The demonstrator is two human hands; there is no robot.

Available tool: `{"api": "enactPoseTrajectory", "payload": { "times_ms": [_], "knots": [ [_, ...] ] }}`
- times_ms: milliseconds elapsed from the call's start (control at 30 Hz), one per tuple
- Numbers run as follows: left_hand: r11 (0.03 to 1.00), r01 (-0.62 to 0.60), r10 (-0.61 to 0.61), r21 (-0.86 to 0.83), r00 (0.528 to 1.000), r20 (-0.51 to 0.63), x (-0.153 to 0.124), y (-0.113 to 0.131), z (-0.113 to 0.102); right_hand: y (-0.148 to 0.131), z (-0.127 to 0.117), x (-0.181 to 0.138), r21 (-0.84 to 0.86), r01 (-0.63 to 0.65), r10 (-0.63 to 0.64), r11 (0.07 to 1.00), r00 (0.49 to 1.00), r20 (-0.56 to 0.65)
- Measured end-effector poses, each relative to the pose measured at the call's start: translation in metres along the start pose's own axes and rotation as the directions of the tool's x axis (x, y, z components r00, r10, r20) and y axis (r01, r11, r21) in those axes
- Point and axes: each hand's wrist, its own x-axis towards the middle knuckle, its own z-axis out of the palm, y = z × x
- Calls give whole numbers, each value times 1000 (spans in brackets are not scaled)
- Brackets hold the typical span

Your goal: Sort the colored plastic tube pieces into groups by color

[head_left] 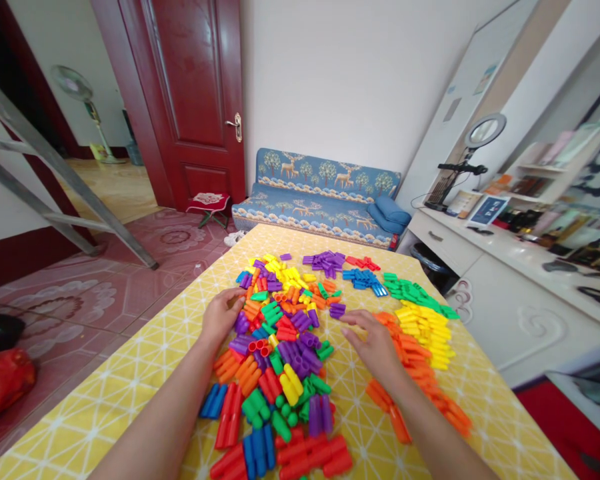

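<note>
A mixed pile of plastic building pieces (pixel 285 327), shaped like joined tubes in several colours, covers the middle of the table. At the pile's left edge is my left hand (pixel 222 315), fingers bent and thumb slightly apart from them, near purple and orange pieces; its fingertips are partly hard to make out. My right hand (pixel 373 341) hovers right of the pile, thumb and index finger apart. Just beyond its index fingertip lies a purple piece (pixel 337 311); I cannot tell whether they touch. Orange pieces (pixel 420 367) lie under and beside my right forearm.
Single-colour groups line the table's far and right sides: purple (pixel 326 263), red (pixel 364 263), blue (pixel 363 279), green (pixel 415 293) and yellow (pixel 425 330). A patterned yellow cloth (pixel 145 380) covers the table. Beyond stand a blue sofa (pixel 310 203) and, rightward, a white dresser (pixel 520 293).
</note>
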Motion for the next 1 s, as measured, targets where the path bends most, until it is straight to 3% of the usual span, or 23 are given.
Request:
{"api": "enactPoseTrajectory", "payload": {
  "times_ms": [133,300,533,1000],
  "knots": [
    [1000,-19,19,-1,1000,14,0,-1,-1,-20,52,-5,197,-83,84,977,996,1],
    [1000,-18,18,12,1000,8,1,-1,-1,-27,81,-4,270,-154,152,951,988,27],
    [999,-36,36,25,999,3,1,-5,1,-22,87,-6,329,-133,156,935,987,-45],
    [999,-35,35,20,999,5,1,-3,-1,-14,84,-5,323,-145,165,935,986,-37]
  ]
}}
